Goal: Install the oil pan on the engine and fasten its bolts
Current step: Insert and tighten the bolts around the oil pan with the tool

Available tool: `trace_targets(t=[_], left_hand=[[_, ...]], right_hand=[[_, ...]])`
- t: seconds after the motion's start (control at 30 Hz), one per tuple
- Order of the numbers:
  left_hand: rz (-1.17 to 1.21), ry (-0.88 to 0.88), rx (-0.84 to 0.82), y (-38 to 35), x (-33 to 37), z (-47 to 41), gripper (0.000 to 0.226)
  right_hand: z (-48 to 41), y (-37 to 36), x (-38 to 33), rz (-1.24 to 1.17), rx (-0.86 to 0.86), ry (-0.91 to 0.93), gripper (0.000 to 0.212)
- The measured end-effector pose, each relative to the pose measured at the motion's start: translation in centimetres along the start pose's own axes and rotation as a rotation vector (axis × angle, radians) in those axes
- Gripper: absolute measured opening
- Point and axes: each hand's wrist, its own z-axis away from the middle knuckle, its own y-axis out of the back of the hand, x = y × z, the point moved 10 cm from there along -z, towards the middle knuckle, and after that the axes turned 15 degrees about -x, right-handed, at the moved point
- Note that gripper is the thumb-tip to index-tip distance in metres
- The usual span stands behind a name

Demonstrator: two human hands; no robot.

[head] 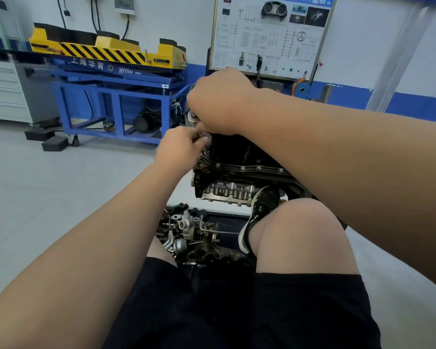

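Observation:
The black oil pan (233, 152) sits on top of the upturned engine (224, 190), with several bolts (243, 168) standing along its near flange. My left hand (180, 144) pinches something small at the pan's far left corner; what it is stays hidden by the fingers. My right hand (219, 103) is curled just above it, over the same corner, fingertips down beside a round metal part (193, 116). Whether the right hand holds a bolt or a tool I cannot tell.
Loose engine parts, a turbocharger (186, 230) among them, lie on the floor under the engine. My right knee (302, 230) and shoe (258, 217) are close to the engine. A blue-and-yellow lift trolley (111, 71) and a wiring display board (269, 34) stand behind.

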Motion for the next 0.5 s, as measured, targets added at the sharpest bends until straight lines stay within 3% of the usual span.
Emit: trace_targets(t=[0.17, 0.3, 0.4, 0.5], left_hand=[[-0.102, 0.049, -0.013, 0.5, -0.8, -0.6, 0.022], [-0.179, 0.065, -0.011, 0.3, -1.3, -1.1, 0.025], [-0.174, 0.063, 0.026, 0.4, -1.6, -1.4, 0.025], [-0.159, 0.038, 0.072, 0.5, -1.4, -1.4, 0.029]], right_hand=[[-0.7, 0.0, -0.6, -0.009, 0.003, 0.000, 0.035], [-1.0, -0.8, -0.9, -0.012, -0.010, -0.011, 0.026], [-1.2, -0.9, -0.9, -0.011, -0.006, -0.014, 0.036], [-1.5, -0.8, -0.6, -0.020, 0.011, -0.029, 0.032]])
